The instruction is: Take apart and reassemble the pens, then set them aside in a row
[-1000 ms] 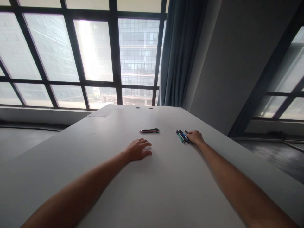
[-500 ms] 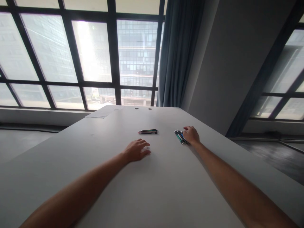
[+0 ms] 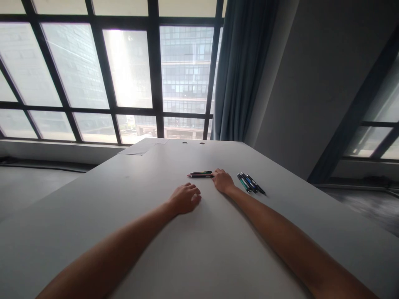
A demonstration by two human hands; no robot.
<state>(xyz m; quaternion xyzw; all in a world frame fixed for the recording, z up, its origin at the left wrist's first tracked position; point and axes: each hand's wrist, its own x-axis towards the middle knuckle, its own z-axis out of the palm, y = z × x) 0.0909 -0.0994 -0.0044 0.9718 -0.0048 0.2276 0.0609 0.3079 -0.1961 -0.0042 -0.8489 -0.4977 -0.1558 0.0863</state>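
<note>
A small bundle of pens, dark with some green and red, lies crosswise on the white table. My right hand is at the bundle's right end, its fingers closed on the tip of a pen there; the fingertips partly cover the pen ends. Nearer to me and to the left, my left hand rests on the table, fingers curled in towards the thumb, and nothing shows in it. To the right of my right hand, several pens with black, blue and green parts lie slanted side by side, touched by neither hand.
The white table stretches away towards a large window. Sheets of paper lie at its far left, and two dark round holes sit near the far edge. A blue curtain hangs behind.
My right hand has left the slanted pens on the right and moved left to the crosswise bundle. The fingers of my left hand have curled in. The view has turned slightly left.
</note>
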